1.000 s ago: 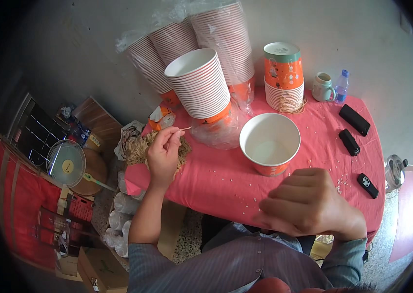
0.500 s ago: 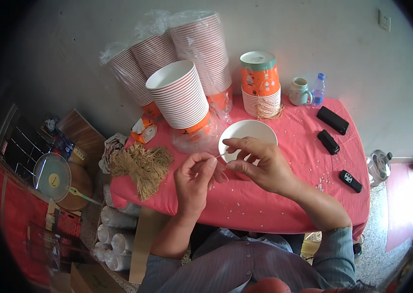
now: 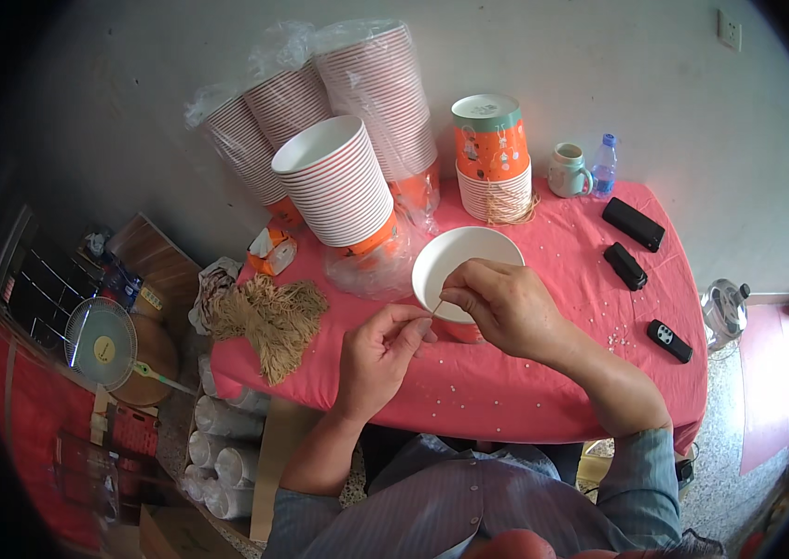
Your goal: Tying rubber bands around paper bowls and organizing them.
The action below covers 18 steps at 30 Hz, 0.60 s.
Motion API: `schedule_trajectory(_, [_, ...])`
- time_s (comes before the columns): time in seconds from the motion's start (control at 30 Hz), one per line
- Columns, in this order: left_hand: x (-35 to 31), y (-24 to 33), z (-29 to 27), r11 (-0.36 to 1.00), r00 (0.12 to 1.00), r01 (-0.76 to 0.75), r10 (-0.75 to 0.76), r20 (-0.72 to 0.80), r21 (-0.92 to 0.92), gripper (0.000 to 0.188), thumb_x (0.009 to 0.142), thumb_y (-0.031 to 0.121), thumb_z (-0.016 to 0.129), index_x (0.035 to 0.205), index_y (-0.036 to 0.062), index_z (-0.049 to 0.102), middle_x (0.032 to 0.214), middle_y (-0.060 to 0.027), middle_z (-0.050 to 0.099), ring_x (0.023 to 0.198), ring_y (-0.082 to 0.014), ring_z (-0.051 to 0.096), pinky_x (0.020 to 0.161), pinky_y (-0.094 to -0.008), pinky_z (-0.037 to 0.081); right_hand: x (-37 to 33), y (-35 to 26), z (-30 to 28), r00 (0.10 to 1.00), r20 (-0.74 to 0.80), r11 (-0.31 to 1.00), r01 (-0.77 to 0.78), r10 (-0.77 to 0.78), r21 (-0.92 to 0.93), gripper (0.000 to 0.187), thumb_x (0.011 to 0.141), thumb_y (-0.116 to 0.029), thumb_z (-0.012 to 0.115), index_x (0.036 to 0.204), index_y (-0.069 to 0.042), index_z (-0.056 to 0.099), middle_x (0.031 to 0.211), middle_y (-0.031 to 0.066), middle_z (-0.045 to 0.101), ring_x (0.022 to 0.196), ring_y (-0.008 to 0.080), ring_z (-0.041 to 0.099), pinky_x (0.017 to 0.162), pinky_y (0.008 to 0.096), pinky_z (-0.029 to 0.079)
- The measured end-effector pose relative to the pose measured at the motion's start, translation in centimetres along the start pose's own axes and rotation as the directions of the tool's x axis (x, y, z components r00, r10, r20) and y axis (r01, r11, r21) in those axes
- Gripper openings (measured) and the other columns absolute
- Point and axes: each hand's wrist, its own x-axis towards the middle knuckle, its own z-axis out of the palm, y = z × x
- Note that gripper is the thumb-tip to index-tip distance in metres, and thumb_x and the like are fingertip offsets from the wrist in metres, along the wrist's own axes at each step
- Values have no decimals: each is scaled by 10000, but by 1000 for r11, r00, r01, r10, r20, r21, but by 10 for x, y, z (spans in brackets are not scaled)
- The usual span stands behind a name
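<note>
Tan strand (image 3: 438, 306) now pinched by right hand (image 3: 506, 306), open before.

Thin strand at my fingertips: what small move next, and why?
Perhaps ease your left hand away from your right hand: both seem to pinch the thin strand close together, by the near rim of the paper tub, so a light pull could draw it taut.

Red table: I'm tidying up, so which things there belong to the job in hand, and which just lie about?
Apparently the job's:
thin strand in the fingers
nearest bucket
strand bundle
stacked buckets

Apparently just lying about:
mug
bottle
remote
two black objects
</note>
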Motion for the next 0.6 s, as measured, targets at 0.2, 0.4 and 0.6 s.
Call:
schedule_trajectory(0.2, [0, 6, 1, 982, 998, -33, 22, 62, 184, 136, 1062, 62, 712, 1158, -27, 748, 862, -82, 790, 784, -112, 739, 704, -281, 580, 1, 3, 0, 994, 64, 966, 104, -91, -236, 169, 1000, -211, 759, 991, -71, 665, 852, 119, 730, 770, 333, 740, 658, 486, 557])
schedule_trajectory(0.4, [2, 4, -8, 958, 997, -19, -3, 76, 286, 132, 1050, 85, 732, 1133, -15, 750, 867, -151, 789, 785, -202, 794, 692, -336, 596, 2, 7, 0, 982, 139, 939, 162, -124, -304, 256, 1004, -198, 768, 905, -47, 586, 853, 140, 685, 743, 373, 692, 629, 493, 529])
schedule_trajectory(0.6, [1, 10, -3, 947, 994, -78, 50, 99, 313, 123, 1040, 87, 743, 1105, -16, 730, 865, -162, 776, 762, -220, 788, 667, -355, 585, 1, 8, 0, 991, 82, 964, 127, -110, -235, 308, 1031, -192, 741, 803, -40, 600, 699, 150, 641, 616, 396, 639, 572, 498, 504])
